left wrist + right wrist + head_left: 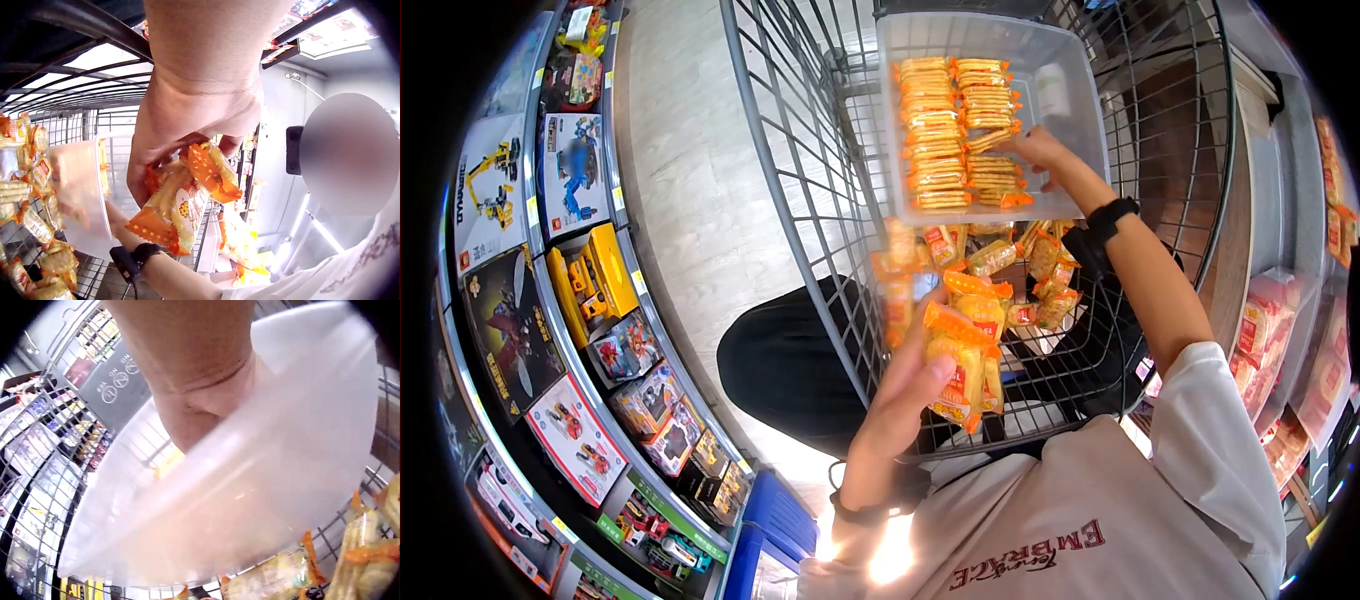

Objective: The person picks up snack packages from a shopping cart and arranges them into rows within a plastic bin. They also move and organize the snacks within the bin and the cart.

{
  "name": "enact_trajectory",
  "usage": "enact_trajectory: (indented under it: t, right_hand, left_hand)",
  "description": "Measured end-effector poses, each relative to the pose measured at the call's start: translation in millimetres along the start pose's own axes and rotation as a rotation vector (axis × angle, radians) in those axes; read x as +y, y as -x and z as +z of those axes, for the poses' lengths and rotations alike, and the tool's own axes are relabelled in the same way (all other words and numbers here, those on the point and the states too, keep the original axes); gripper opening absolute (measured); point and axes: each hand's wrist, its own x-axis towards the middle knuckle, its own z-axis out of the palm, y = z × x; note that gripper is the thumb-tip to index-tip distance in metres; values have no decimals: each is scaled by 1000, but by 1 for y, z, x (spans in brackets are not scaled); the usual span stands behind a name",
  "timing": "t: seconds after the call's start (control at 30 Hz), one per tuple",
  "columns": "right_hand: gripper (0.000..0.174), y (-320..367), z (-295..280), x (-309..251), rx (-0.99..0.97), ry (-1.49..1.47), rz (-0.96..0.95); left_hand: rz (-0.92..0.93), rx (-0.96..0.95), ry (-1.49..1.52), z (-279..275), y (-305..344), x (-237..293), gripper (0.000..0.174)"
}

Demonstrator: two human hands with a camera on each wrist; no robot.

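Note:
My left hand grips a few clear-and-orange packets of crackers, thumb across the front one, over the near part of the shopping cart. In the left wrist view the fingers curl round the packets. My right hand reaches into a translucent plastic bin, its fingertips pinching the orange end of a tilted cracker packet. Two rows of packets stand on edge in that bin. The bin wall hides most of the right fingers in the right wrist view.
Loose cracker packets lie in the wire cart on the near side of the bin. Shelves of boxed toys run along the left. At the right hang shelf bins with bagged snacks. Pale floor shows between.

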Motion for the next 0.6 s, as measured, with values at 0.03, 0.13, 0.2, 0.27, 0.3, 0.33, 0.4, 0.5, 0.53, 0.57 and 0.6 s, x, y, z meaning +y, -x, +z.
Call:
enact_trajectory:
  t: [0.03, 0.13, 0.2, 0.27, 0.3, 0.33, 0.4, 0.5, 0.53, 0.57, 0.6]
  right_hand:
    - [73, 17, -6, -11, 18, 203, 52]
    - [83, 56, -19, -28, -260, 457, -76]
    - [81, 53, -14, -22, -239, 502, -67]
    - [67, 40, -7, -6, -188, 597, -203]
    - [67, 35, -6, -1, -188, 597, -205]
    - [59, 31, -7, 3, -197, 567, -246]
    - [52, 18, -8, 17, -210, 540, -293]
    - [49, 0, -1, 37, -238, 159, -213]
    - [52, -1, 3, 40, -174, 150, -196]
    - [54, -4, 6, 43, -110, 139, -182]
    - [54, -1, 5, 39, -109, 137, -182]
  left_hand:
    - [7, 10, 14, 2, -1, 2, 83]
    - [11, 29, 43, 3, -1, 0, 81]
    - [15, 43, 53, 3, -1, 0, 82]
    - [22, 29, 29, 5, -1, 3, 81]
    - [23, 30, 28, 5, -1, 2, 81]
    - [24, 37, 19, 5, 0, 2, 80]
    - [30, 50, 11, 4, 1, 0, 79]
    - [34, 31, -1, 3, -1, -2, 77]
    - [36, 27, 0, 3, 0, 0, 77]
    - [39, 24, -1, 3, 0, 0, 77]
    - [39, 23, -3, 3, 0, 0, 77]
